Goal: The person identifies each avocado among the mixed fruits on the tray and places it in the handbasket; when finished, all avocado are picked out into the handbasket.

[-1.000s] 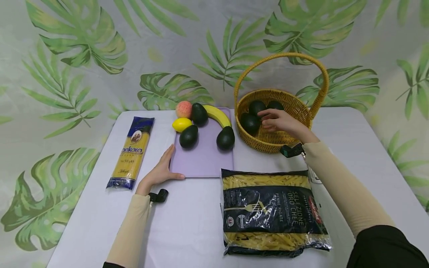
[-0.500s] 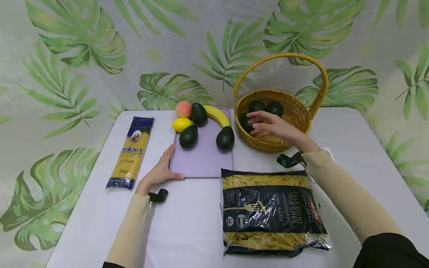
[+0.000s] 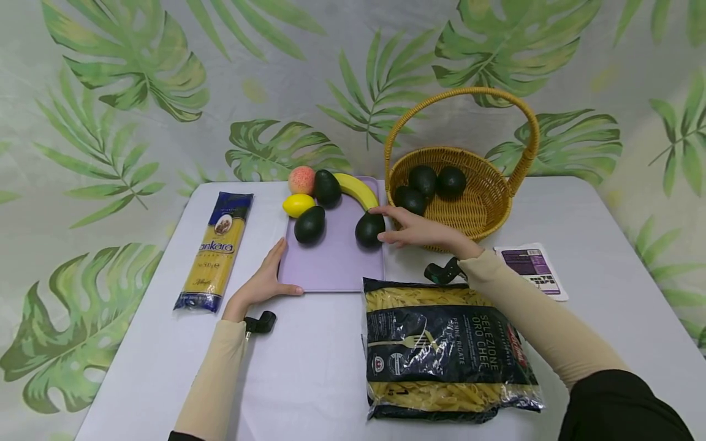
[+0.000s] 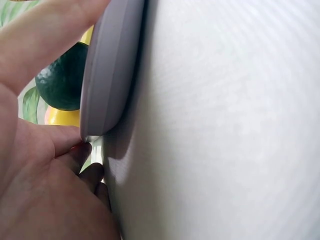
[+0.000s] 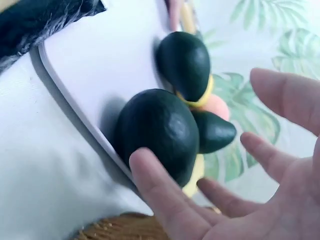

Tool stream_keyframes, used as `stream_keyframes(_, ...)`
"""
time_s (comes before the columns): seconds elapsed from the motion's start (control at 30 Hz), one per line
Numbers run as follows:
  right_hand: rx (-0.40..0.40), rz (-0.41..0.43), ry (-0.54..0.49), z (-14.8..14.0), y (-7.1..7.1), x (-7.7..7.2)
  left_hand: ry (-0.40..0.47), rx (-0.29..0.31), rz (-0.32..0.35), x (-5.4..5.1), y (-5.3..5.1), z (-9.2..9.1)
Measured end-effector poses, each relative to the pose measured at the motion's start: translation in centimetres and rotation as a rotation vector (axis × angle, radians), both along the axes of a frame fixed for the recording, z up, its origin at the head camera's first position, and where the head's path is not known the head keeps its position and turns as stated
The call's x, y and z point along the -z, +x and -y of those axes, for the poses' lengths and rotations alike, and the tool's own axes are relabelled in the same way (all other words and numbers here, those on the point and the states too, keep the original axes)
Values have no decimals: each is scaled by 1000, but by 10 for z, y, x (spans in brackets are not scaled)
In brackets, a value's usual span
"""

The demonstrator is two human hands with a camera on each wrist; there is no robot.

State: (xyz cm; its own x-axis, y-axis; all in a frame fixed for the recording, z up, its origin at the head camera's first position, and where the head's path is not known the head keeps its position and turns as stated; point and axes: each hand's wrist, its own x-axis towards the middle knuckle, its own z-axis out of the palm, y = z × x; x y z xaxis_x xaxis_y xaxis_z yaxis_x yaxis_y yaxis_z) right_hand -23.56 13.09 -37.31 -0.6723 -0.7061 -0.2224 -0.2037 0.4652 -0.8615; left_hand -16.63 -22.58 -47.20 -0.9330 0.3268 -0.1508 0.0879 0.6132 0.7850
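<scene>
Touching the near left corner of a lilac tray: left hand, thumb along the near edge, fingers along the left edge, spread apart rather than clasped. Extended across the tray's right edge: right hand, fingers parted and unclasped, right beside the first avocado. Contact between those fingertips and the fruit: hard to judge from either view, perhaps a light touch. Position of the first avocado: on the tray at its right edge, next to the near end of a banana.

Also on the tray: second avocado, left of the middle; third avocado, between banana and peach; lemon, at the left edge, just in front of the peach.

Standing right of the tray: wicker basket, tall arched handle, three dark avocados inside, towards its left. Lying in front of the basket: large penne bag. Lying beyond the right sleeve: white-and-purple pack. Lying left of the tray, slanted: blue-and-yellow pasta packet.
</scene>
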Motion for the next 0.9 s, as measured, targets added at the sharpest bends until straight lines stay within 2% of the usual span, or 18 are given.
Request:
stream_keyframes(0.17, 26, -72, 111, 20, -7, 7, 1, 0, -1, 1, 0, 1)
stream_keyframes(0.33, 55, -196, 237, 36, -14, 13, -1, 1, -6, 2, 0, 1)
stream_keyframes(0.5, 87, -218, 312, 47, -17, 17, 6, 4, -3, 1, 0, 0)
stream_keyframes(0.67, 106, -252, 331, 52, -19, 22, 4, 3, 0, 0, 0, -1)
stream_keyframes(0.9, 108, -297, 265, 50, -20, 28, 4, 1, 2, 0, 0, 0)
